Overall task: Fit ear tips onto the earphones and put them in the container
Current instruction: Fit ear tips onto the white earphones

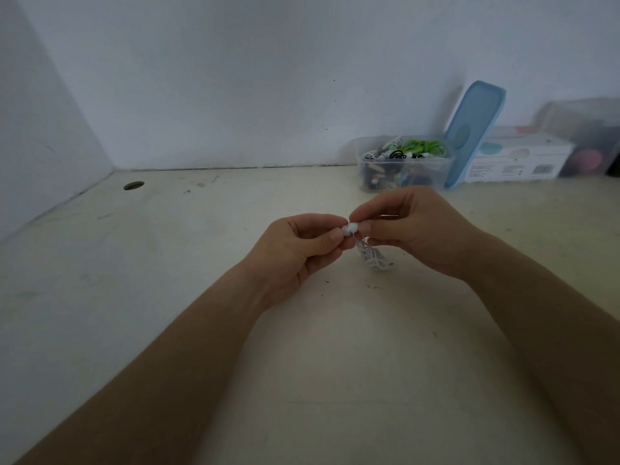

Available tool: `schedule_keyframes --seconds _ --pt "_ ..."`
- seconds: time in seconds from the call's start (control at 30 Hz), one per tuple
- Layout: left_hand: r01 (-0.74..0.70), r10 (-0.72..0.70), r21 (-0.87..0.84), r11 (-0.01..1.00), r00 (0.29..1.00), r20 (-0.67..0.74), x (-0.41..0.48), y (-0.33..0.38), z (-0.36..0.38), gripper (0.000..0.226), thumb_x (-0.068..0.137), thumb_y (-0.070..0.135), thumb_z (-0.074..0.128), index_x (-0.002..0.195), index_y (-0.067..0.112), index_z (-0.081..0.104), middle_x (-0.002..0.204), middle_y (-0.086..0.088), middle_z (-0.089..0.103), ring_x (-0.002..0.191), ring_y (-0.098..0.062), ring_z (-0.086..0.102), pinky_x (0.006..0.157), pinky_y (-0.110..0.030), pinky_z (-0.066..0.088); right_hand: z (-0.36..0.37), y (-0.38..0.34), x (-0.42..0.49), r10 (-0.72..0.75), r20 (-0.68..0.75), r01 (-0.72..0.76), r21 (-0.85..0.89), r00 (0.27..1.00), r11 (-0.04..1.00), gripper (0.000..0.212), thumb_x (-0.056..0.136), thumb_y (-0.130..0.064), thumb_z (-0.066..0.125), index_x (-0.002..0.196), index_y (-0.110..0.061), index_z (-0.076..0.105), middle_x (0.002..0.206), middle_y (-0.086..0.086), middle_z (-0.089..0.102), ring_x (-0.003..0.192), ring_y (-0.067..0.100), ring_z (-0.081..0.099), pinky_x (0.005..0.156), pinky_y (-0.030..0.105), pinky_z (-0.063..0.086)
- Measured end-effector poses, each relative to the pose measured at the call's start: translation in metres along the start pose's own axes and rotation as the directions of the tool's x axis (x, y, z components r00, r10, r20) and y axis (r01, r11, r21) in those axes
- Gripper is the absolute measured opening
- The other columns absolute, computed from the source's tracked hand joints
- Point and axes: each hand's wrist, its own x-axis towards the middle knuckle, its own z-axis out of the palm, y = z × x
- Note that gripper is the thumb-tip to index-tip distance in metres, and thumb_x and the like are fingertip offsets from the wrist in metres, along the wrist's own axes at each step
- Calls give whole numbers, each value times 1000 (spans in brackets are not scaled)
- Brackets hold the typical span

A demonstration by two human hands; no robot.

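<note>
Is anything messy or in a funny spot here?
The blue lid is off the container and stands tilted beside it. The table is scuffed, with dark specks on it. Nothing looks spilled or broken.

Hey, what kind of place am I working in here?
Likely a simple workstation in a room corner, at home or in a small workshop: a scuffed pale desk with a cable hole, bare white walls, and a clear container of earphones beside its blue lid.
</note>
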Motion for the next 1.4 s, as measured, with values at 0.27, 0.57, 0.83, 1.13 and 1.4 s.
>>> schedule_keyframes --seconds 0.27,0.57,0.83,1.13,1.4 --pt "7 -7 2 1000 1000 -2 0 -1 1 14 87 -3 61 95 2 71 85 -12 75 76 -15 73 69 -18 58 0 -1 -1 -15 -11 15 -21 1000 1000 13 83 -1 72 91 -11 76 90 8 77 82 17 72 80 25 59" --pt "-11 11 7 1000 1000 -9 1 -3 1 27 68 8 69 94 3 73 84 -10 75 76 -14 73 70 -18 58 1 -1 0 -58 -42 53 -97 997 994 14 83 0 73 93 -8 76 87 8 77 79 15 72 79 26 59" --pt "-15 15 12 1000 1000 -14 4 -6 -1 14 85 -2 63 95 2 72 85 -11 75 77 -14 73 72 -18 58 4 0 0 -82 -59 74 -123 995 990 14 81 -1 75 92 -9 76 85 10 77 80 21 73 81 27 60" --pt "-44 43 40 998 999 24 3 -4 1 15 80 11 69 94 9 74 86 -8 75 76 -15 71 69 -22 58 5 3 2 -12 -51 13 31 999 999 21 75 -12 79 94 -5 74 85 12 74 79 18 70 76 25 58" --pt "-239 294 654 717 955 27 5 -7 3 20 96 16 58 111 23 69 105 10 73 88 -7 67 69 -17 53 4 2 4 106 -100 -47 466 989 883 20 68 -5 70 88 -6 71 80 10 73 68 15 68 66 24 58"
